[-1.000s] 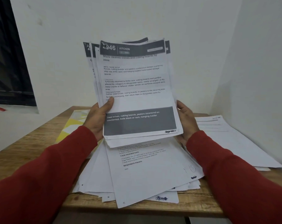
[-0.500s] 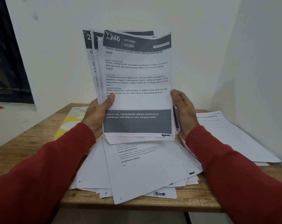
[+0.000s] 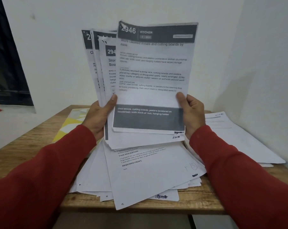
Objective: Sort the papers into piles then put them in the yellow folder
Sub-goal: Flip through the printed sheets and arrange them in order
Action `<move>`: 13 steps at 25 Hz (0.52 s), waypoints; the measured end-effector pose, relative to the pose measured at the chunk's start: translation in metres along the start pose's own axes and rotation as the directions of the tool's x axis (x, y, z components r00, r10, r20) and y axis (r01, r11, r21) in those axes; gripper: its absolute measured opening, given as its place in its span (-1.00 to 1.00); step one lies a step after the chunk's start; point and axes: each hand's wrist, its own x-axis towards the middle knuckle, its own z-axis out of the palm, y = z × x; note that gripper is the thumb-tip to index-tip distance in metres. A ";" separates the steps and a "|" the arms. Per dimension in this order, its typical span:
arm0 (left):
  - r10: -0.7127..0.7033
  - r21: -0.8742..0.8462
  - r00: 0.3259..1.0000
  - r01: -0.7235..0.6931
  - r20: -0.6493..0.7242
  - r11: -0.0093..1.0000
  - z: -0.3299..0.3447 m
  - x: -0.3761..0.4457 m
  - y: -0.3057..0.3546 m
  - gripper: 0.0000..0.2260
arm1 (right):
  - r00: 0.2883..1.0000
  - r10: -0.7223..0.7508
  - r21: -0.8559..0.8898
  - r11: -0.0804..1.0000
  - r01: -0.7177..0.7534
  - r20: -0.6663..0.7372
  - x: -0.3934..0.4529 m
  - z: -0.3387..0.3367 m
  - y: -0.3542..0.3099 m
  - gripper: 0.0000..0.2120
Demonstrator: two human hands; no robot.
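While both hands hold a fanned sheaf of printed papers (image 3: 150, 83) upright, left hand (image 3: 100, 118) and right hand (image 3: 192, 113) thumbs pinch its edges above a loose white pile (image 3: 150, 172) on the grained wooden desk (image 3: 181, 207); the yellow folder (image 3: 69, 124) lies flat at left, by white walls.

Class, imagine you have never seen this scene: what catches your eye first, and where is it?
First, the fanned sheaf of sheets held upright at centre, the front one headed 2946 KITCHEN, gripped by the left hand and the right hand. Beneath lies a loose pile of papers on the wooden table, with the yellow folder at the far left.
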 end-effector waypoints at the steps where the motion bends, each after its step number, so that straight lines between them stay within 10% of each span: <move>1: 0.000 0.009 1.000 0.000 -0.012 1.000 0.000 0.000 0.000 -0.70 | 0.999 -0.020 -0.004 1.000 0.020 -0.047 0.004 -0.004 0.002 -0.82; 7: -0.020 -0.009 0.999 0.020 -0.038 1.000 -0.005 0.003 -0.002 -0.63 | 0.852 0.039 0.190 0.979 0.072 -0.522 0.038 -0.050 -0.001 -0.95; 13: -0.019 -0.017 0.998 0.018 -0.058 1.000 -0.006 0.004 -0.002 -0.59 | 0.917 0.114 0.274 0.962 -0.005 -0.383 0.031 -0.040 -0.006 -0.86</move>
